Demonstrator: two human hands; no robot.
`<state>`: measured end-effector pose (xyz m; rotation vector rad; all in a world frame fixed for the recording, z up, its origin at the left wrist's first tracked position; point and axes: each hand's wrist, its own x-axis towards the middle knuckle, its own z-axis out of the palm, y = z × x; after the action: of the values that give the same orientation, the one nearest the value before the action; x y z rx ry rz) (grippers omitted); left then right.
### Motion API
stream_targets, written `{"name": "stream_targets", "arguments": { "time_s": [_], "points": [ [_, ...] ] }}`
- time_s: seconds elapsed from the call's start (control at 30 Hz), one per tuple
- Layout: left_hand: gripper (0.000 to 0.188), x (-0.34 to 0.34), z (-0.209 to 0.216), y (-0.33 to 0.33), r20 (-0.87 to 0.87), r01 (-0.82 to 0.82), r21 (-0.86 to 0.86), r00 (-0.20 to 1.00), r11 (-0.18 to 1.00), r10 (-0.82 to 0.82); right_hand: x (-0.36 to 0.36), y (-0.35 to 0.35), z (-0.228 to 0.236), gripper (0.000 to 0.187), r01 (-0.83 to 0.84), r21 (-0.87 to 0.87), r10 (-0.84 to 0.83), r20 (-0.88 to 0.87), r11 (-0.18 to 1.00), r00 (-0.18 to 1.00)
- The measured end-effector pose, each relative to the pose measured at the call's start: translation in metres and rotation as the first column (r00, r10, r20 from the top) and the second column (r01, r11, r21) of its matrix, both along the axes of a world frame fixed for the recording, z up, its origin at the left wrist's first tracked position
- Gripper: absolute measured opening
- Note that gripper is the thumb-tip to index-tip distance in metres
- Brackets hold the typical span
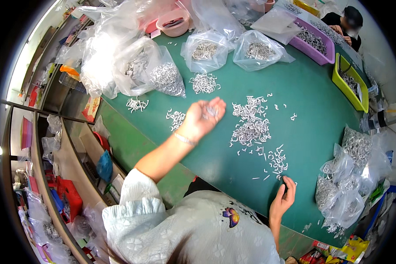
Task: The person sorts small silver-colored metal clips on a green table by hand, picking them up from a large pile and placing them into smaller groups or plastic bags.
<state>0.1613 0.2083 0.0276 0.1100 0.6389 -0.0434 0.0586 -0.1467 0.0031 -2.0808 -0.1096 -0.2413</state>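
Observation:
My left hand is turned palm up over the green table, its fingers slightly cupped around a few small shiny metal pieces, blurred. Beside its wrist lies a small heap of curved silvery metal pieces, and another heap sits just beyond the fingers. To the right spreads a larger pile of curved metal pieces. Its near end, a looser scatter, reaches the fingertips of my right hand. That hand rests by the table's near edge, thumb and forefinger apart, with nothing visible between them.
Clear plastic bags of metal parts crowd the far left, with two opened bags further right. Purple and yellow-green baskets line the far right. More filled bags sit at right. A person sits beyond.

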Motion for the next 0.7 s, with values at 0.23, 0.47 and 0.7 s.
{"name": "stream_targets", "arguments": {
  "time_s": [0.23,0.47,0.7],
  "points": [
    [0.041,0.149,0.014,0.090,0.150,-0.358,0.435,0.933,0.826,0.326,0.004,0.004,0.000,0.018,0.019,0.041,-0.019,-0.003,0.999,1.000],
    [0.036,0.121,-0.013,0.054,0.316,-0.471,0.636,0.882,0.612,0.350,0.002,-0.003,-0.007,0.019,0.069,0.193,-0.069,-0.005,0.979,0.998],
    [0.031,-0.015,0.008,-0.100,-0.081,-0.340,0.874,0.603,-0.348,-0.794,0.051,0.012,0.024,0.058,-0.200,-0.467,0.213,-0.026,0.861,0.977]
  ]
}}
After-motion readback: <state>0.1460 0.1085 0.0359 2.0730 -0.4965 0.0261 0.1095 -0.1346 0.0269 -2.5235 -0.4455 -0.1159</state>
